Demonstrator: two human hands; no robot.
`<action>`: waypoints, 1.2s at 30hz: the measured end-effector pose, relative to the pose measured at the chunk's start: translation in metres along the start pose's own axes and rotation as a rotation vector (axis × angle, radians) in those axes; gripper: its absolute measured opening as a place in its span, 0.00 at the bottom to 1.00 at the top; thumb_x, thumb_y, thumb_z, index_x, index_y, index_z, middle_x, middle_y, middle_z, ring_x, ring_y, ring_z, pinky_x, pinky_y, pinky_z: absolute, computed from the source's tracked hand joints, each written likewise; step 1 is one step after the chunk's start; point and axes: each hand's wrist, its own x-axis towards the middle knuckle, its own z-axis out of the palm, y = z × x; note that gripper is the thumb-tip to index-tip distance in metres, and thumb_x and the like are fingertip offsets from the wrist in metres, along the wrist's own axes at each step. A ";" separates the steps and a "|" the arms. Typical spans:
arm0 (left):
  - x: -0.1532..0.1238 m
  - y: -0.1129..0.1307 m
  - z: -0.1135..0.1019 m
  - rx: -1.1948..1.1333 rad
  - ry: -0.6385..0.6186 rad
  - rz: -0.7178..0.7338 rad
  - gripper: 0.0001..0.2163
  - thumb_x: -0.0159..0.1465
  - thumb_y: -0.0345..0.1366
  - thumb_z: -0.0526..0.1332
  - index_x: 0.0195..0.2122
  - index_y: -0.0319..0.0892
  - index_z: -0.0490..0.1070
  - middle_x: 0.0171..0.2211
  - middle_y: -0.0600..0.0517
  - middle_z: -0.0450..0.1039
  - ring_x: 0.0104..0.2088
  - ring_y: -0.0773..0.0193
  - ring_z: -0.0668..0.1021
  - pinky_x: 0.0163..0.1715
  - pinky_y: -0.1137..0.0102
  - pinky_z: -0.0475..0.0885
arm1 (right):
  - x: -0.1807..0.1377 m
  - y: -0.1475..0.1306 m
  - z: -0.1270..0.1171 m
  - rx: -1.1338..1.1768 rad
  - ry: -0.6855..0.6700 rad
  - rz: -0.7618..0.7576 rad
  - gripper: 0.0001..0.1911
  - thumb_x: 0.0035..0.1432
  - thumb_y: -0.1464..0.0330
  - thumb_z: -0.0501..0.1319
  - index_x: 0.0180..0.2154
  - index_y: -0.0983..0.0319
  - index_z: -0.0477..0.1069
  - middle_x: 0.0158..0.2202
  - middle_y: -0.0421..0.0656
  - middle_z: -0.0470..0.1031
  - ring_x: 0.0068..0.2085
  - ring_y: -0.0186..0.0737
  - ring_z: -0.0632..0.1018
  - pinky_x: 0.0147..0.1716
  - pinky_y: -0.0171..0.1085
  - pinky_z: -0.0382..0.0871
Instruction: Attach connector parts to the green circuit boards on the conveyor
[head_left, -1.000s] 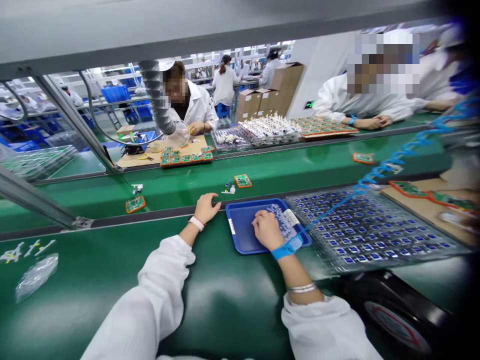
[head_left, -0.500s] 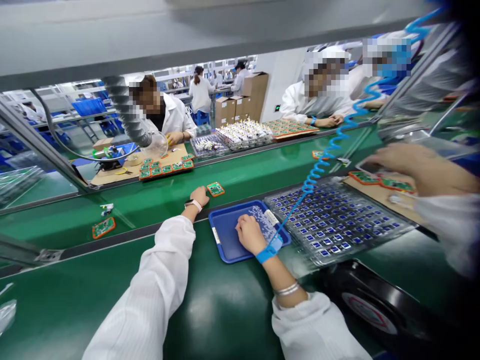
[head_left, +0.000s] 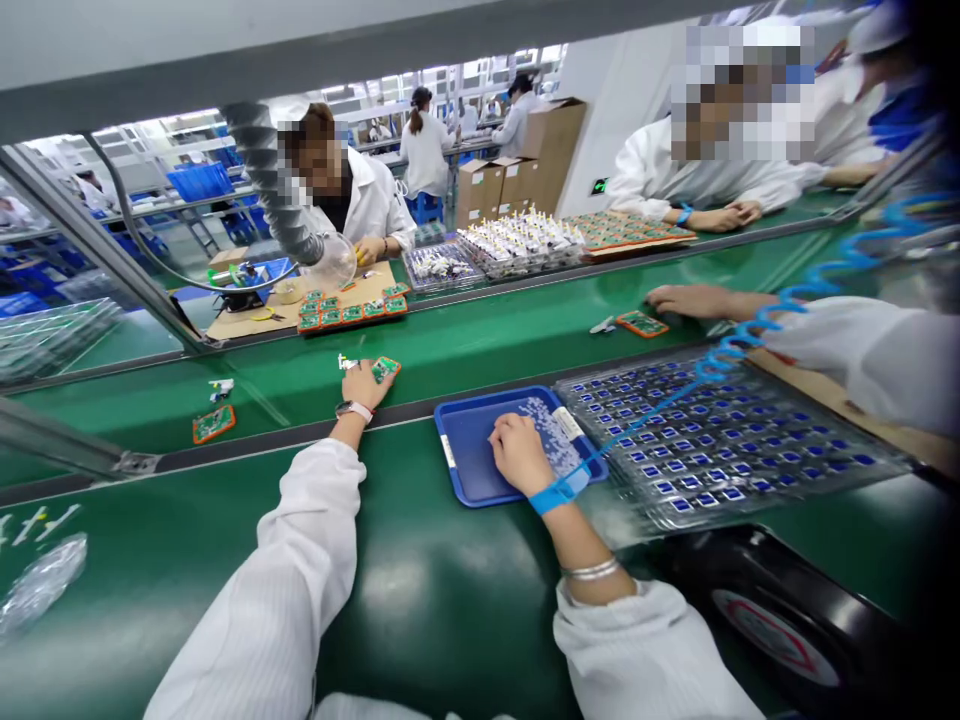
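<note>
On the green conveyor belt, my left hand (head_left: pixel 362 388) reaches forward with its thumb and fingers closed about the edge of a green circuit board (head_left: pixel 388 367) with an orange rim. A small white part (head_left: pixel 346 362) lies just beyond those fingers. My right hand (head_left: pixel 517 452) rests over the blue tray (head_left: pixel 469 490), its fingers curled in and pressed together; anything in them is hidden. Many tiny clear pieces (head_left: pixel 551 430) are scattered in the tray's right half. A blue wrist strap (head_left: pixel 553 495) with a coiled cord is on my right wrist.
Right of the tray lie clear blister trays (head_left: pixel 720 440) with blue-faced parts. A co-worker's hand (head_left: pixel 694 300) is by another circuit board (head_left: pixel 642 323). One more board (head_left: pixel 214 424) lies left on the belt. A black object (head_left: pixel 750 590) stands near my right forearm.
My left hand has moved left and now grips the circuit board, which was beside it. My right hand stays over the tray. The co-worker's hand at right has moved onto the belt.
</note>
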 end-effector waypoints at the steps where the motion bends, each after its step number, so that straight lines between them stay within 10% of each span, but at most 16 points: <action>1: -0.003 0.002 0.002 -0.017 -0.007 -0.007 0.22 0.60 0.49 0.57 0.49 0.36 0.63 0.44 0.36 0.69 0.46 0.45 0.71 0.42 0.59 0.67 | 0.000 0.000 0.000 0.004 0.002 -0.005 0.12 0.57 0.75 0.51 0.28 0.64 0.71 0.41 0.51 0.70 0.43 0.47 0.65 0.41 0.42 0.60; 8: -0.025 -0.018 -0.019 -0.201 -0.012 0.004 0.26 0.55 0.49 0.64 0.49 0.40 0.62 0.40 0.44 0.73 0.41 0.54 0.76 0.40 0.66 0.69 | 0.000 0.002 0.001 0.077 0.032 -0.050 0.11 0.57 0.75 0.51 0.27 0.63 0.70 0.43 0.51 0.69 0.45 0.47 0.66 0.46 0.44 0.60; 15: -0.138 -0.034 -0.048 -0.550 -0.001 0.252 0.29 0.52 0.47 0.66 0.51 0.41 0.60 0.46 0.47 0.71 0.45 0.57 0.74 0.46 0.65 0.69 | -0.014 -0.048 -0.003 0.489 0.121 -0.246 0.07 0.58 0.70 0.53 0.29 0.61 0.66 0.42 0.48 0.67 0.47 0.45 0.68 0.49 0.46 0.60; 21: -0.205 -0.039 -0.059 -0.582 -0.176 0.440 0.26 0.53 0.45 0.66 0.51 0.41 0.64 0.48 0.45 0.69 0.48 0.54 0.71 0.50 0.61 0.66 | -0.047 -0.109 0.026 0.783 -0.127 -0.314 0.06 0.58 0.70 0.53 0.29 0.61 0.64 0.41 0.47 0.66 0.45 0.41 0.69 0.48 0.43 0.63; 36: -0.194 -0.017 -0.049 -0.783 -0.210 0.254 0.03 0.57 0.32 0.63 0.29 0.41 0.77 0.39 0.50 0.75 0.41 0.60 0.74 0.45 0.63 0.68 | -0.041 -0.108 0.040 0.653 -0.214 -0.315 0.06 0.57 0.70 0.54 0.29 0.61 0.66 0.42 0.47 0.67 0.46 0.43 0.68 0.48 0.46 0.62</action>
